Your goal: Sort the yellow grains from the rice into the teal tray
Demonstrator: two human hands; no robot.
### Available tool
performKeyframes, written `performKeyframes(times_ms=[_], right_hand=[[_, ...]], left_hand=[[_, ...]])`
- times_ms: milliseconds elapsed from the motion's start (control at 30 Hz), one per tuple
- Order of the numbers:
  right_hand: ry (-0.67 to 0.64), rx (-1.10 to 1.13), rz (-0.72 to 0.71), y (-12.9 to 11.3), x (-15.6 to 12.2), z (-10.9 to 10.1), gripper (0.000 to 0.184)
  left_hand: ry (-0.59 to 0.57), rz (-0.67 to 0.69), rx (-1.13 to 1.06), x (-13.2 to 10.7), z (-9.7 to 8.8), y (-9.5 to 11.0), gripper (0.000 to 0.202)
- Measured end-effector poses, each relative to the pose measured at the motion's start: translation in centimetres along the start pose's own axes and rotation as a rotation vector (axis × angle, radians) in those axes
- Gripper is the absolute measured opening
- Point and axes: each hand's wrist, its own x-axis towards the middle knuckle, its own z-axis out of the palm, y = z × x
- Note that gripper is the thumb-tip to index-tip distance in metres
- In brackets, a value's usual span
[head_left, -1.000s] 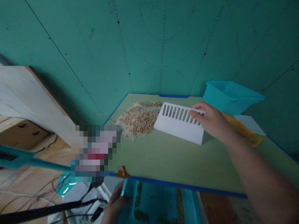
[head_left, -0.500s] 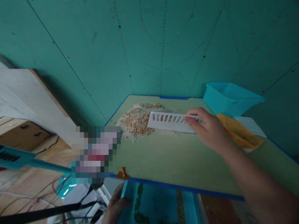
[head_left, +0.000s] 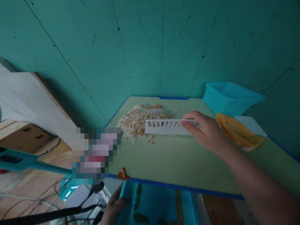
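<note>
My right hand (head_left: 201,128) pinches the near end of a long white slotted plastic strip (head_left: 159,128), held on its edge over the green tabletop (head_left: 178,162). The strip's lower edge is at the near side of a heap of yellow beans mixed with white grains (head_left: 134,120). A few beans and grains lie apart at the heap's front edge. Below the table's front edge, my left hand (head_left: 116,203) is closed on the left side of a blue tray (head_left: 154,203). Dark green and tan bits lie in the tray; part of it is out of view.
A light-blue plastic bin (head_left: 232,98) stands at the back right, with an orange cloth (head_left: 239,132) and white paper (head_left: 250,125) before it. Brown tape (head_left: 123,173) sticks to the table's front edge. Cables (head_left: 35,203) and a teal-handled tool (head_left: 51,165) are at left.
My right hand has drawn the strip slightly toward me and left, levelling it. Some beans now lie loose near its left end. My left hand stays on the tray.
</note>
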Motion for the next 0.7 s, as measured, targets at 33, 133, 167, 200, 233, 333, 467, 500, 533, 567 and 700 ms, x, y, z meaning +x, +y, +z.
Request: performKeyframes(times_ms=[33,133,167,200,233,333,467,500,533,567,700], right_hand=[[-0.012,0.008,0.009,0.0,0.0,0.0,0.008],[-0.053,0.061,0.049,-0.2,-0.1,0.1,0.01],[-0.063,0.085,0.065,-0.2,-0.1,0.1,0.01],[-0.069,0.11,0.082,-0.3,-0.1,0.1,0.011],[-0.071,0.133,0.099,-0.3,-0.2,0.1,0.012],[-0.069,0.192,0.146,-0.1,-0.1,0.2,0.013],[-0.083,0.262,0.238,0.6,0.0,0.5,0.015],[-0.094,0.276,0.268,0.8,0.1,0.5,0.017],[-0.107,0.291,0.298,1.0,0.1,0.6,0.018],[-0.118,0.307,0.326,1.2,0.2,0.7,0.019],[-0.124,0.38,0.409,1.9,0.2,1.1,0.022]], left_hand=[[0.01,-0.007,0.017,-0.1,0.1,0.1,0.027],[0.039,0.007,0.027,-0.4,0.4,0.5,0.031],[0.037,0.017,0.019,-0.5,0.5,0.6,0.032],[0.029,0.024,0.011,-0.6,0.7,0.7,0.032],[0.02,0.026,0.006,-0.6,0.9,0.8,0.031],[0.017,0.025,0.017,-0.8,1.3,1.1,0.024],[0.049,0.015,-0.009,-1.0,1.6,1.1,0.022],[0.055,0.016,-0.019,-1.0,1.6,1.1,0.023],[0.066,0.017,-0.026,-0.9,1.6,1.1,0.024],[0.084,0.018,-0.032,-0.9,1.6,1.1,0.025],[0.138,-0.037,-0.091,-0.9,1.6,1.1,0.027]])
